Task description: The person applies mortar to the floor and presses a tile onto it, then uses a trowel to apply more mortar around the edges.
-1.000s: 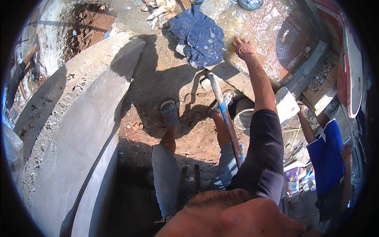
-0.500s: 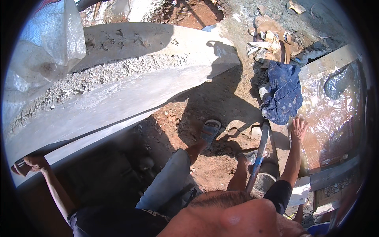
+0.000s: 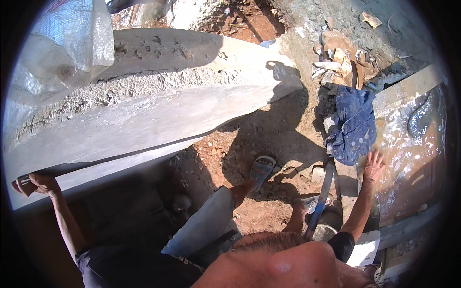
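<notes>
At the far left, my left hand [image 3: 43,184] is closed around a small brown, flat-edged hand tool [image 3: 24,186]; its exact kind is hard to make out. The tool is at the lower left end of a long, smooth grey concrete slab [image 3: 158,113] with a rough upper edge. On the right, my right hand [image 3: 374,166] has its fingers spread and holds nothing. It rests at the near left edge of a shallow trough [image 3: 408,192] of shiny brownish water. Just beyond its fingertips lies a crumpled, spotted dark blue cloth [image 3: 353,126].
A grey pole [image 3: 321,199] slants up from beside my feet toward the cloth. Torn paper and cardboard [image 3: 343,57] lie on the ground at the upper right. A translucent plastic sheet [image 3: 57,57] hangs over the slab's upper left. Reddish rubble [image 3: 221,139] covers ground beside my sandals.
The view has shifted slightly, so the slab, cloth and trough sit lower and farther right. Both hands stay at about the same places on their surroundings.
</notes>
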A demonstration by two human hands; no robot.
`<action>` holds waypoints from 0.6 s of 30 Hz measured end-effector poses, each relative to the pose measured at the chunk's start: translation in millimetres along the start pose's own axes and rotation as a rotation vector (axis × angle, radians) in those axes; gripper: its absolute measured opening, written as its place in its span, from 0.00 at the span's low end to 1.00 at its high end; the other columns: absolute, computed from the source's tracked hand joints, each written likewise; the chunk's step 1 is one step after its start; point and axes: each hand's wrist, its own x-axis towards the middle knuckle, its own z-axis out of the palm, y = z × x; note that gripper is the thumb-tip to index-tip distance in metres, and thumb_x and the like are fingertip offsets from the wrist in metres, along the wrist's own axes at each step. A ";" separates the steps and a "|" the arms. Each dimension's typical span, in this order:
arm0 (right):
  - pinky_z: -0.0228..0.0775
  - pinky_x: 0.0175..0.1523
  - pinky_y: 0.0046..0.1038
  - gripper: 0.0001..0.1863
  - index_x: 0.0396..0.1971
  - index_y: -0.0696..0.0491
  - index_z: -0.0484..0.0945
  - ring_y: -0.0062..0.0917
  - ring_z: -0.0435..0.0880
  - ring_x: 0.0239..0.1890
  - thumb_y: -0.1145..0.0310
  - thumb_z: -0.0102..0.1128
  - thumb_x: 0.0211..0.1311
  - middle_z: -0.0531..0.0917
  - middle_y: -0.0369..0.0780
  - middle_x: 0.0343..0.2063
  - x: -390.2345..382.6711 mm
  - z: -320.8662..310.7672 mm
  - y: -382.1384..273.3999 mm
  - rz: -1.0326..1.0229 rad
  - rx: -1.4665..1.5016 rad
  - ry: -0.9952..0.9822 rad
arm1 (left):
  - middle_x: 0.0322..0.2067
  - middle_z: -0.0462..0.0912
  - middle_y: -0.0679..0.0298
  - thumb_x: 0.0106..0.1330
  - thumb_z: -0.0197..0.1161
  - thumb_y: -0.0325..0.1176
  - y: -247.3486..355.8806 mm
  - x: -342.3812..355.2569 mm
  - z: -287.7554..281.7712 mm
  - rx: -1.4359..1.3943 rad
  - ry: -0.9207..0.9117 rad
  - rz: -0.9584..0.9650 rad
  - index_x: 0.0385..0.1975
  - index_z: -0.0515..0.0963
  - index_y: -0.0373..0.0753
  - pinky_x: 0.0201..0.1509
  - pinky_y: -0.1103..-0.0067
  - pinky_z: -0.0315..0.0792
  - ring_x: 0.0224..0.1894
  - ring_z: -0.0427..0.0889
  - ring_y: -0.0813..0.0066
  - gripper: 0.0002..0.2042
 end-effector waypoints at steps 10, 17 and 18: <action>0.61 0.55 0.52 0.21 0.56 0.45 0.69 0.41 0.64 0.61 0.69 0.48 0.62 0.66 0.43 0.61 -28.0 -49.2 13.0 0.004 0.112 0.203 | 0.36 0.76 0.54 0.71 0.51 0.46 -26.6 -46.3 26.8 -0.015 -0.048 -0.070 0.44 0.73 0.33 0.42 0.67 0.69 0.37 0.74 0.60 0.19; 0.61 0.57 0.45 0.13 0.46 0.49 0.71 0.42 0.68 0.57 0.69 0.45 0.61 0.68 0.44 0.60 -79.8 -153.2 46.6 0.039 0.187 0.422 | 0.36 0.77 0.53 0.72 0.50 0.43 -63.0 -86.8 62.9 -0.043 -0.122 -0.235 0.44 0.72 0.32 0.41 0.67 0.71 0.37 0.75 0.59 0.18; 0.61 0.57 0.46 0.14 0.46 0.49 0.71 0.42 0.68 0.57 0.68 0.43 0.62 0.67 0.44 0.61 -85.5 -158.3 60.2 0.050 0.224 0.436 | 0.36 0.77 0.53 0.73 0.50 0.43 -60.8 -92.6 65.8 -0.083 -0.133 -0.303 0.44 0.72 0.31 0.41 0.67 0.71 0.37 0.75 0.59 0.17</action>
